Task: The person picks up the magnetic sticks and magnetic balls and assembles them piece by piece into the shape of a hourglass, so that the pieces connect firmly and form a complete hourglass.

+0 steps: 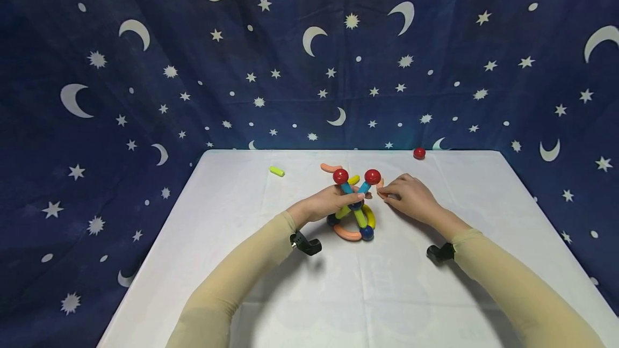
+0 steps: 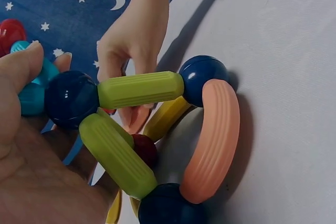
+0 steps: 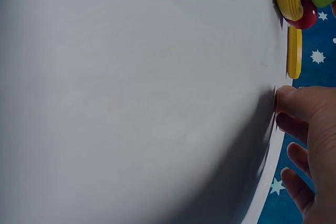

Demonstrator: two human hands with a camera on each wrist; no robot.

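Observation:
My left hand (image 1: 325,204) grips a construction of magnetic sticks and balls near its upper navy ball (image 2: 71,99). Two blue sticks topped by red balls (image 1: 373,176) rise from that ball. Green sticks (image 2: 140,89) slope down to a base ring, where a salmon curved stick (image 2: 214,140) and a yellow curved stick (image 1: 370,216) join lower balls such as a navy one (image 1: 367,232). To the right of it, my right hand (image 1: 413,197) pinches another salmon curved stick (image 1: 380,182) between thumb and fingertips, low over the table. Its fingers cover part of that stick.
Behind the construction lie a salmon curved stick (image 1: 331,167) and a yellow stick (image 1: 354,180). A short green stick (image 1: 276,171) is farther left. One red ball (image 1: 419,153) sits at the white table's (image 1: 309,294) back edge, before a starry cloth (image 1: 290,47).

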